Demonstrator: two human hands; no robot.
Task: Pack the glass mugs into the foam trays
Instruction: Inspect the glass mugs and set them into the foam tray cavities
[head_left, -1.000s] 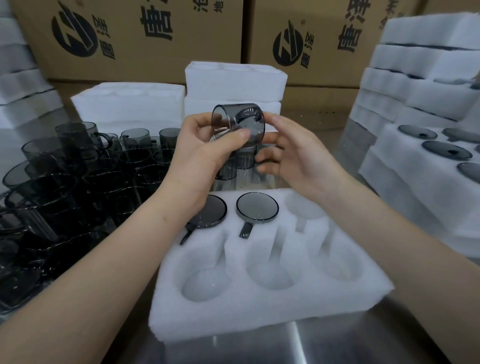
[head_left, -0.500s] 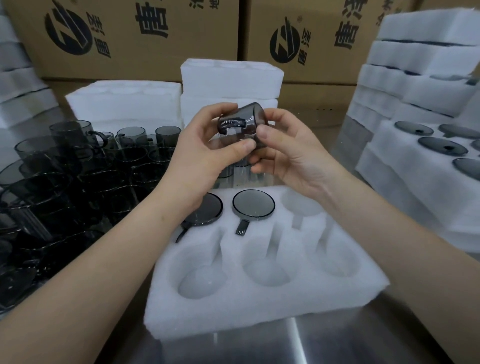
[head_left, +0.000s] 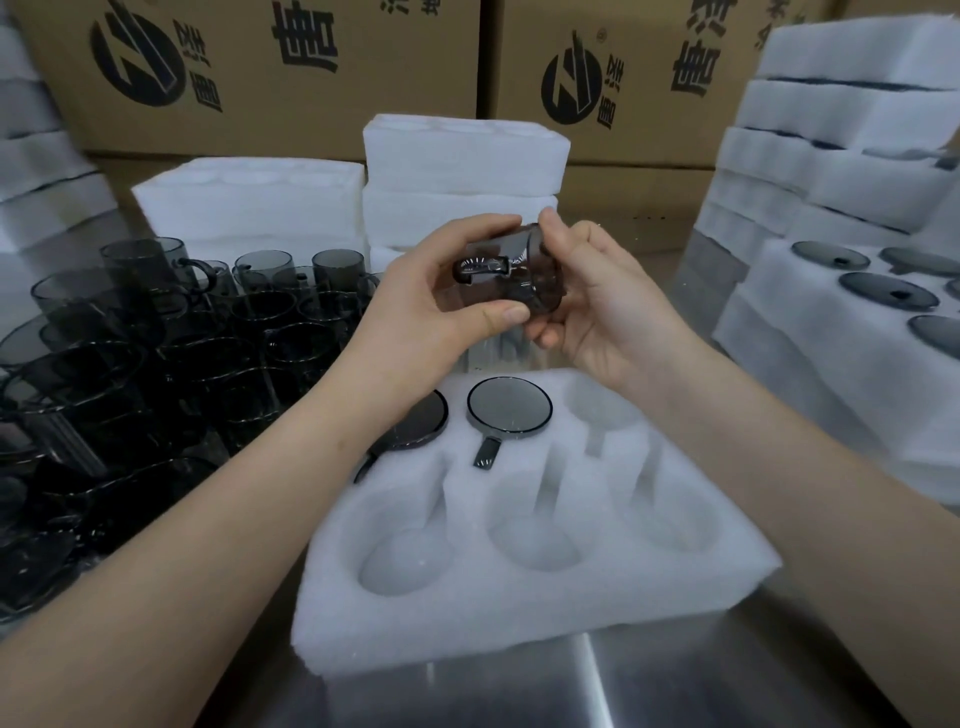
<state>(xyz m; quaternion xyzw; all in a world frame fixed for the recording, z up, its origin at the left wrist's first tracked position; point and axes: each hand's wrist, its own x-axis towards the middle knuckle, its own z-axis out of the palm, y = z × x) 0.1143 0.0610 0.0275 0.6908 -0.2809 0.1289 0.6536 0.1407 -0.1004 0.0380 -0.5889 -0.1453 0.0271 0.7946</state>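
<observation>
A smoky grey glass mug (head_left: 511, 273) lies on its side in mid-air, handle facing me, above the far edge of the white foam tray (head_left: 519, 608). My left hand (head_left: 441, 306) grips its left side with thumb below and fingers over the top. My right hand (head_left: 597, 296) curls round its right end. The tray has six round pockets with handle slots. Two far pockets hold upside-down mugs, one (head_left: 423, 418) partly behind my left wrist and one (head_left: 509, 405) in the middle. The far right pocket and the three near pockets hold nothing.
Several loose grey mugs (head_left: 156, 353) crowd the steel table (head_left: 675, 680) at left. Stacks of foam trays (head_left: 462, 176) stand behind. At right, filled foam trays (head_left: 857, 322) are piled up. Cardboard boxes (head_left: 260, 67) line the back.
Both hands have turned the mug from base-towards-me onto its side with the handle facing me, and lowered it slightly. The tray and its two mugs have not moved.
</observation>
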